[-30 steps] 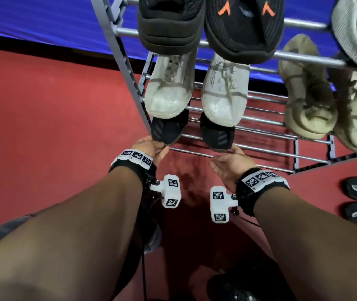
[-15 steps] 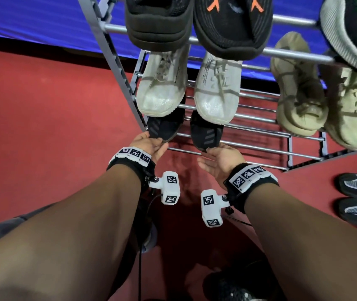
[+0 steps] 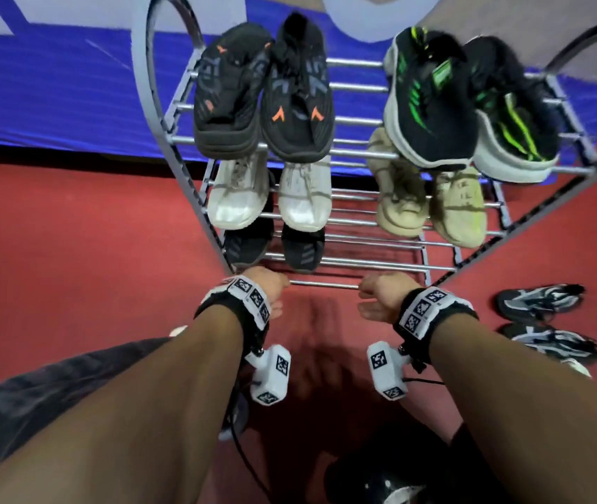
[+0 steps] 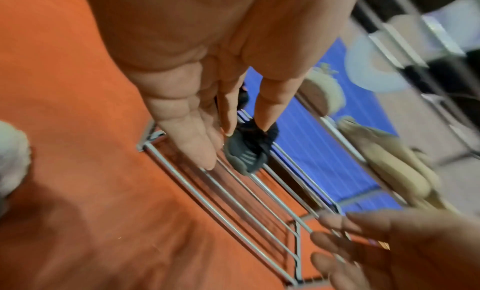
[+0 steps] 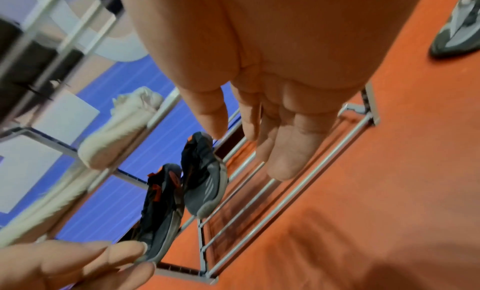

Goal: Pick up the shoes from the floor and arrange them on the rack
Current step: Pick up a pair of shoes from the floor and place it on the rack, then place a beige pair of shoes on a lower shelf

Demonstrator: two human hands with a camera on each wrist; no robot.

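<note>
A grey metal rack [image 3: 362, 265] holds shoes on three tiers. A dark pair [image 3: 302, 249] with grey stripes sits at the left of the bottom tier, also seen in the right wrist view as dark shoes [image 5: 205, 179]. My left hand [image 3: 266, 287] hovers just in front of that pair, fingers [image 4: 202, 142] straight and holding nothing. My right hand [image 3: 376, 298] hangs before the bare part of the bottom rail, fingers [image 5: 283, 150] relaxed and holding nothing. A grey and black pair [image 3: 540, 301] lies on the red floor to the right.
Black-orange shoes [image 3: 264, 100] and black-green shoes [image 3: 471, 107] fill the top tier; white shoes [image 3: 271, 194] and beige shoes [image 3: 431, 201] the middle. The bottom tier's right half [image 3: 380, 245] shows bare rails. A blue banner [image 3: 53, 85] stands behind.
Both hands have let go of the dark shoes on the bottom tier, drawn back and spread apart. The head view has lifted, showing the whole rack.
</note>
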